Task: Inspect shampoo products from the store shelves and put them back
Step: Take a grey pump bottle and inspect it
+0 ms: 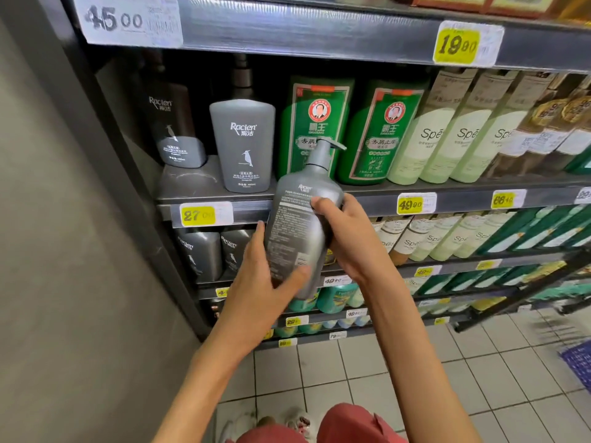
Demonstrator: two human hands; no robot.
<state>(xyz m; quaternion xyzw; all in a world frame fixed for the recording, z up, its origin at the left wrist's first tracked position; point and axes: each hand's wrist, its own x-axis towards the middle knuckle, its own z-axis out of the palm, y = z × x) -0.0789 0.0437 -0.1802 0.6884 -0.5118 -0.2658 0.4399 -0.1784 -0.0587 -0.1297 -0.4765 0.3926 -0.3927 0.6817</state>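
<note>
Grey pump bottle (297,231) held in mid-air, tilted, back label to camera, in front of the shelf (367,193) edge. Left hand (259,282) wraps its lower part, thumb across front, fingers (259,230) behind. Right hand (348,238) grips upper part from the right, thumb on label. Short grey bottle (243,145) stands on shelf, far left.

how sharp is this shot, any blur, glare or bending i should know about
Head view: the wide lens bows the shelves; the left hand and the small print on the grey pump bottle are motion-blurred; the lower shelves at far right smear badly; glare streaks the top shelf strip; the dark bottle at back left sits in shadow.
</note>
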